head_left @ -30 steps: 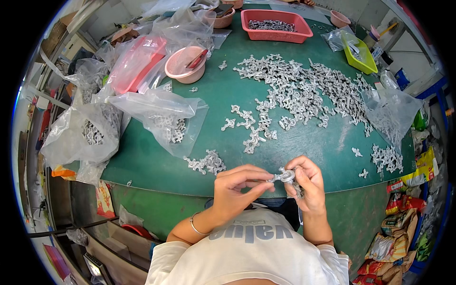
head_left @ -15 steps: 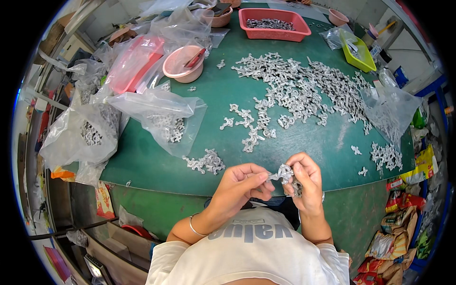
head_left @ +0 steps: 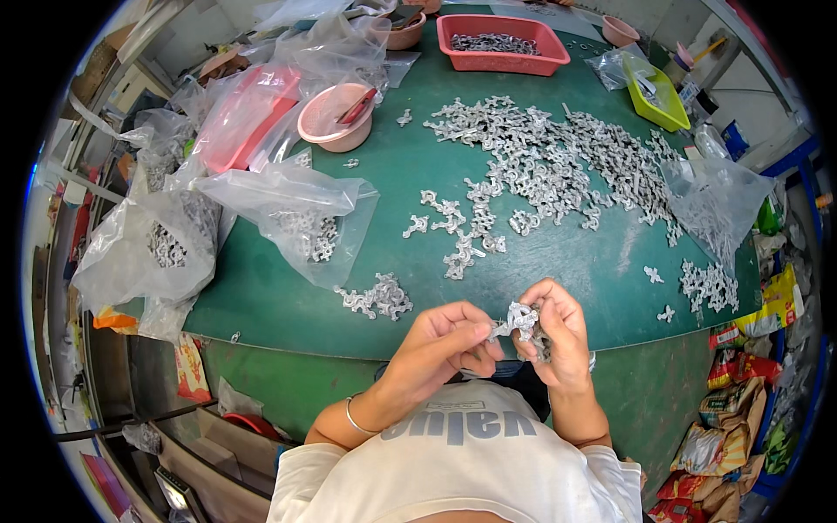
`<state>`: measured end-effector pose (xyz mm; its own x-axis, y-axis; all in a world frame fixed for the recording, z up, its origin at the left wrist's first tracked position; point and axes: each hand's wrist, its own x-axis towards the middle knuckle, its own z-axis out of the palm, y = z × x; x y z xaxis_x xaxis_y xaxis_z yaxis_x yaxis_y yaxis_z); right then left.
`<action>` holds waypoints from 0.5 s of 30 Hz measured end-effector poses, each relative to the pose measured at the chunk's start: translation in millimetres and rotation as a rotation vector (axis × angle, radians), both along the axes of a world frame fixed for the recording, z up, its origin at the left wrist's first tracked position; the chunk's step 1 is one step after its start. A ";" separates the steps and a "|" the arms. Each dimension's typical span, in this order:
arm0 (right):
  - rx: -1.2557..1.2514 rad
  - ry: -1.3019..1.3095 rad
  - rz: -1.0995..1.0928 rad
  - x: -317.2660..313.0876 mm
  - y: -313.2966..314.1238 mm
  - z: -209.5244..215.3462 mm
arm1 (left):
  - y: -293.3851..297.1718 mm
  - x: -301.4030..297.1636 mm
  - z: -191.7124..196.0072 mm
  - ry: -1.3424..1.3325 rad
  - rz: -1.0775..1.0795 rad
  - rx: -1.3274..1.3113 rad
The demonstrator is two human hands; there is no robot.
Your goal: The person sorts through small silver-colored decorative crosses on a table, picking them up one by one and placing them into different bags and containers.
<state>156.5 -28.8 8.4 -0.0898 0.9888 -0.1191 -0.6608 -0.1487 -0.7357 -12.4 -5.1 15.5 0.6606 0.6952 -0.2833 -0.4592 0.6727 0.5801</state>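
Over the table's near edge, my left hand (head_left: pixel 445 343) pinches one end of a small silver metal casting (head_left: pixel 520 317) between thumb and fingertips. My right hand (head_left: pixel 562 336) is closed on the other side of that casting, with more grey metal pieces partly hidden under its fingers. A small heap of similar castings (head_left: pixel 377 297) lies just beyond my left hand. Farther off, a large spread pile of castings (head_left: pixel 549 166) covers the middle and right of the table. A smaller cluster (head_left: pixel 709 288) rests near the right edge.
On the green table (head_left: pixel 401 192) stand a red tub (head_left: pixel 504 64) of metal pieces, a pink bowl (head_left: pixel 323 135) with a red-handled tool and a yellow-green basket (head_left: pixel 667 115). Clear plastic bags (head_left: pixel 305 209) of castings lie at left, another bag (head_left: pixel 719 196) at right.
The casting between my hands has turned slightly and shifted a little. Both hands stay in nearly the same place; the table's contents look unchanged.
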 end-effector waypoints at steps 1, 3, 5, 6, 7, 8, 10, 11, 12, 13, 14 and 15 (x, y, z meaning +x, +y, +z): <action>0.001 0.004 -0.004 -0.2 -0.3 0.2 | -0.6 1.0 3.0 0.015 -0.008 -0.003; 0.008 0.011 -0.005 0.0 -1.1 1.0 | -1.3 2.3 6.7 0.032 -0.042 0.004; 0.031 0.002 -0.013 0.6 -2.3 1.4 | -1.7 3.3 8.4 0.037 -0.096 0.023; 0.050 -0.012 -0.020 1.0 -3.2 1.3 | -2.1 4.3 9.1 0.039 -0.108 0.028; 0.069 -0.026 -0.027 1.4 -4.0 1.1 | -2.5 5.4 9.9 0.042 -0.120 0.033; 0.106 -0.027 -0.028 1.7 -4.3 0.3 | -2.4 6.5 10.6 0.045 -0.134 0.037; 0.180 -0.029 -0.030 2.2 -4.4 -1.6 | -2.0 7.9 11.9 0.052 -0.179 0.064; 0.203 -0.032 -0.016 2.1 -4.3 -0.7 | -2.1 8.1 13.0 0.056 -0.200 0.077; 0.225 -0.037 -0.003 2.2 -3.8 1.1 | -2.1 8.5 14.5 0.056 -0.218 0.100; 0.248 -0.041 0.010 2.1 -4.0 2.7 | -2.1 8.9 15.9 0.056 -0.235 0.123; 0.256 -0.046 0.011 1.8 -4.8 4.2 | -2.0 9.1 16.9 0.056 -0.250 0.148; 0.265 -0.052 0.012 1.6 -5.6 5.6 | -1.8 9.0 16.6 0.045 -0.270 0.153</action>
